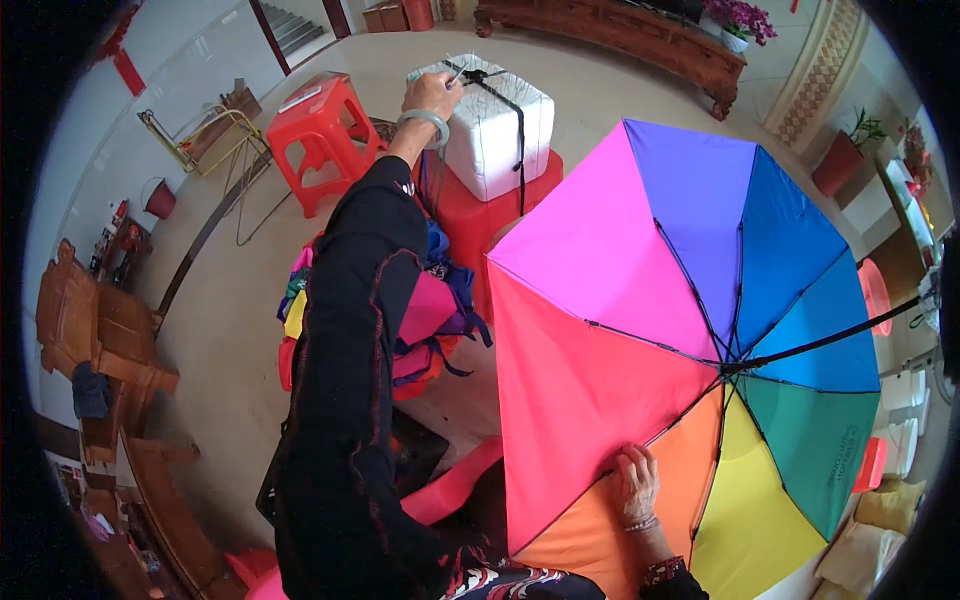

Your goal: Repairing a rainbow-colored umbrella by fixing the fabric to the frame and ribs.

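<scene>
A large rainbow umbrella (590,370) is spread open with its inside facing me, its black ribs meeting at the hub. My right hand (636,487) has its fingers closed on the umbrella, at the rib between the red and orange panels. My left arm stretches far forward to a white foam block (500,140) tied with black cord. At its top left edge my left hand (434,97) is closed in a pinch on a thin needle-like thing (457,76). Thin needle-like lines, perhaps threads, lie over the block's top.
The block rests on a red plastic stool (475,205); another red stool (310,135) stands left of it. Folded colourful fabric (430,310) is heaped behind my left arm. Wooden furniture (110,330) lines the left side, and a long wooden cabinet (620,45) stands at the back.
</scene>
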`<state>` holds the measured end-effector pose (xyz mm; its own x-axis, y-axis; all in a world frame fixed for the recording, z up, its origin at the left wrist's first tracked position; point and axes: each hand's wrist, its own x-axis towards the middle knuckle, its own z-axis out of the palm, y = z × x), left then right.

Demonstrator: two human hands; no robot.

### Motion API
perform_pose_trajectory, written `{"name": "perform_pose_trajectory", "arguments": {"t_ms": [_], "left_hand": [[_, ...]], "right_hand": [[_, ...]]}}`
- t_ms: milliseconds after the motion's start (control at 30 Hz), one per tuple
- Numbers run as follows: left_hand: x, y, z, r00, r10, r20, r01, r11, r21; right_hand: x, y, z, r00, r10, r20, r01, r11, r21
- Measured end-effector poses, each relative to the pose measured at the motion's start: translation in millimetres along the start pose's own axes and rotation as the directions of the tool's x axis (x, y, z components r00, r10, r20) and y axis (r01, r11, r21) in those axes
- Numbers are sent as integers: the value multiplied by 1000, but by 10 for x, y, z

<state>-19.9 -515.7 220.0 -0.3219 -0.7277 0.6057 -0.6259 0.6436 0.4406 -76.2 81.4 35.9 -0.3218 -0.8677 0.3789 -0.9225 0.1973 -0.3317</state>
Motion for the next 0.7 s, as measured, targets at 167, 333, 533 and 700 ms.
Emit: {"name": "perform_pose_trajectory", "arguments": {"t_ms": [167,333,533,700], "left_hand": [[-15,56,-7,999,31,23,-33,996,82],[-79,72,1,998,64,28,-68,990,125],[-95,67,30,992,125,-18,-121,981,150],[-91,44,-5,992,115,-52,-111,990,87]], "right_hand": [[7,6,3,1000,5,5,-5,1000,-8],[1,2,7,1000,15,19,-15,1000,-5],[1,11,14,999,22,28,-22,1000,-7],[35,-11,16,999,26,29,-25,1000,-14]]}}
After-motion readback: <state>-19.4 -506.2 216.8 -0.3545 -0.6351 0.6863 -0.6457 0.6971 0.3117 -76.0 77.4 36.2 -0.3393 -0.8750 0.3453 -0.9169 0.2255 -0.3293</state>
